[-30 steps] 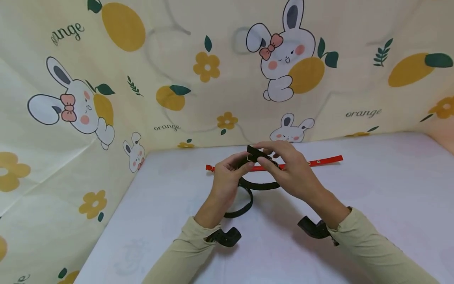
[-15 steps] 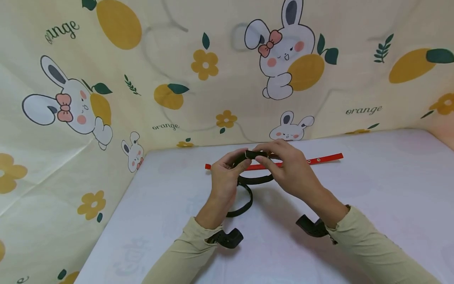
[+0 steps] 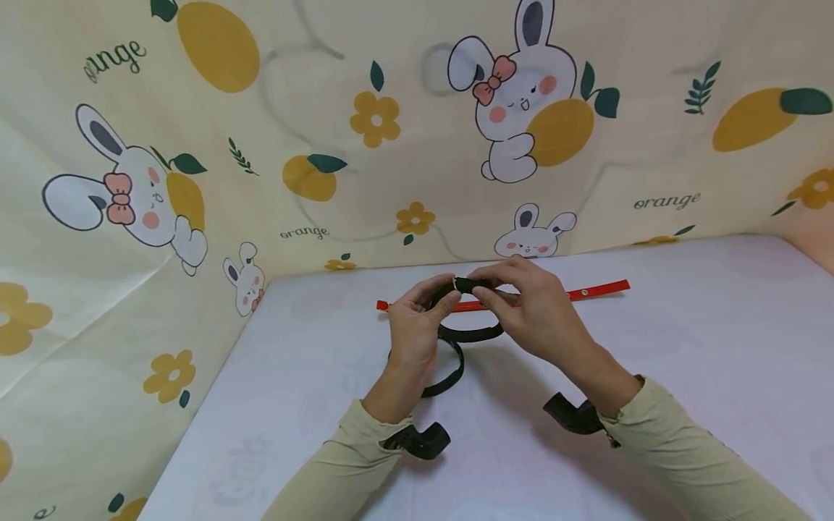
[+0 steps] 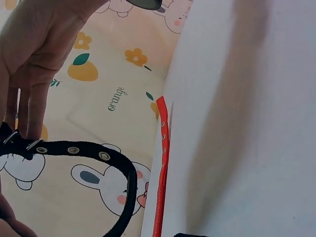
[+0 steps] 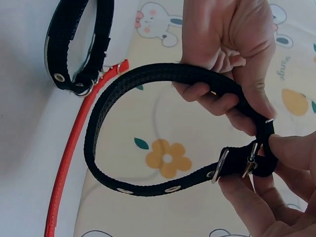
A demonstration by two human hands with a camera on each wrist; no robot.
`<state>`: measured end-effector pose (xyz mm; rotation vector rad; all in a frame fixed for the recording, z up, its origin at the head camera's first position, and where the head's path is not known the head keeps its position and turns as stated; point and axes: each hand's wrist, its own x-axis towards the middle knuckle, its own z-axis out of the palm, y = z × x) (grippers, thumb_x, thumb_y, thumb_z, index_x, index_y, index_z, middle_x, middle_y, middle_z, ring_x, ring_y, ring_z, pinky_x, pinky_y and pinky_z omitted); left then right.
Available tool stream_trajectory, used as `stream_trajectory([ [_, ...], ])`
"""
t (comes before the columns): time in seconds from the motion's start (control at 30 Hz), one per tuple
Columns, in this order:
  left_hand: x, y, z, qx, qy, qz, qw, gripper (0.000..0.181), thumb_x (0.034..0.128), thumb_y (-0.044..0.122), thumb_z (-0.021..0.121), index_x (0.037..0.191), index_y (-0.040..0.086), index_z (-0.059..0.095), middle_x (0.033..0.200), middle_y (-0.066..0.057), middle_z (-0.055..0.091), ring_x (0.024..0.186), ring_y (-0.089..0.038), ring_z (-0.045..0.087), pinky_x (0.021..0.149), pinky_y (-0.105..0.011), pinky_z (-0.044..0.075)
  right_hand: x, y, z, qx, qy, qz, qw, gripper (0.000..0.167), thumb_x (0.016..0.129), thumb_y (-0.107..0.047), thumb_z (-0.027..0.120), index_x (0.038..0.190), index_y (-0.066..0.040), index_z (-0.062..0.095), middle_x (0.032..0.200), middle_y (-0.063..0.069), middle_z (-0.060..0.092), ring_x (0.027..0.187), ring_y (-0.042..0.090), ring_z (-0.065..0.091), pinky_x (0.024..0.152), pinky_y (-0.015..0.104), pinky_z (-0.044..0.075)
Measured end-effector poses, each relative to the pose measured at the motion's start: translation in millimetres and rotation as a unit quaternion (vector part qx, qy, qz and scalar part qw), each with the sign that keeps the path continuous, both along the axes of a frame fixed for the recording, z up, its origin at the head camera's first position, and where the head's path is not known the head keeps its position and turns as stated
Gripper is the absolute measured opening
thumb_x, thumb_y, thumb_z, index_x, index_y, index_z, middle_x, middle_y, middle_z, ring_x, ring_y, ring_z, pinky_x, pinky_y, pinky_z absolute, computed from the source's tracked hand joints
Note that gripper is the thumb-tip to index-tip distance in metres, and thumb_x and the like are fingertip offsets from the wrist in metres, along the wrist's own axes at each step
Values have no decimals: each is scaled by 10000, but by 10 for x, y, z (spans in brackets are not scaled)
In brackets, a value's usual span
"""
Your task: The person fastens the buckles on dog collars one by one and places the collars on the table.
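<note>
A black collar [image 3: 470,335] forms a loop in the air between both hands. My left hand [image 3: 415,329] pinches the strap, thumb in front. My right hand [image 3: 537,311] pinches the overlapped part near the metal buckle [image 5: 250,164]. In the right wrist view a metal ring [image 5: 221,165] sits beside that buckle, and eyelets line the strap. The left wrist view also shows eyelets along the held collar [image 4: 129,182]. Fingers partly cover the strap's tip in the head view.
A second black collar [image 3: 449,382] lies looped on the white table [image 3: 313,434], near my left wrist. Farther back, a red collar [image 3: 602,290] with eyelets is stretched out flat behind the hands. A printed cloth [image 3: 365,174] rises at the back and left.
A second ago the strap's tip stuck up above the buckle. It has since come down flat between the fingers, and both hands stay close to the same spot.
</note>
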<state>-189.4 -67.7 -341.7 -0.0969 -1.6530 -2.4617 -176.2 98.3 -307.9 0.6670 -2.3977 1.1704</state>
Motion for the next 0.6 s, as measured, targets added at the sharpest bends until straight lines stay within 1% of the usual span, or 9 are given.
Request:
stream_trajectory([
  [0.17,12,13,12,-48,-27,-20,10000,307,832,-38,744,1134,-71,701,954,31,745,919,-104,670,834,-210,529,-3,14,-13,149,85,-67,9998,212,913,-152,725,1125,-138,729,1098,3,678,1018,182,636,838,374,597],
  [0.3,6,19,15,-99,10,-73,9999,315,837,-20,744,1144,-74,695,955,37,736,919,-105,663,831,-208,521,-6,24,-16,265,245,-154,9992,226,912,-158,727,1138,-148,728,1104,11,682,1029,198,634,830,403,550],
  [0.5,-1,15,10,-153,81,-108,9998,334,838,-7,740,1160,-77,684,975,39,734,941,-110,664,860,-217,520,-17,11,-34,268,96,-128,9995,262,928,-164,705,1190,-157,712,1140,25,656,1060,219,629,856,431,569],
  [0.6,6,6,5,-199,88,-166,9996,326,857,-9,724,1174,-65,675,1005,29,726,972,-124,656,888,-226,516,-25,1,-43,267,95,-128,9995,276,934,-170,697,1209,-169,706,1153,17,651,1069,213,627,860,418,557],
])
